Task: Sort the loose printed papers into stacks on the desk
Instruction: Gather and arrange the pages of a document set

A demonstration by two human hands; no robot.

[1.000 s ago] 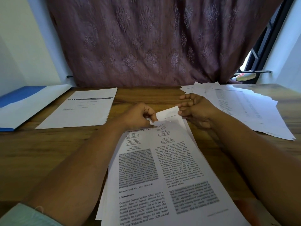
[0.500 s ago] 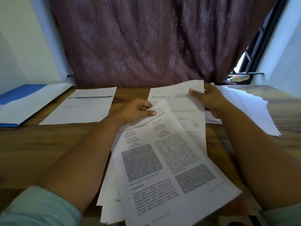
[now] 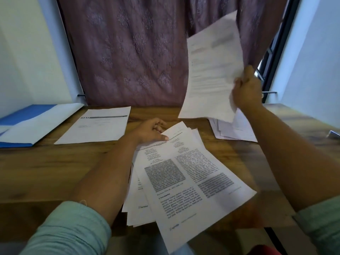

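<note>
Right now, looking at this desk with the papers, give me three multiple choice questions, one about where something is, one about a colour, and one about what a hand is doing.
1. Where does the folder lie?
A. far left of the desk
B. under the fanned papers
C. far right of the desk

2. What colour is the curtain behind the desk?
A. green
B. dusty purple
C. yellow

3. What is the right hand doing?
A. resting flat on the desk
B. holding a sheet up in the air
C. gripping a pen

Answers:
1 A, it sits at the left edge beside the SFU cover page.
2 B, the patterned cloth is purple.
3 B, the sheet is raised and blurred, while the left hand pinches the fanned papers.
</note>
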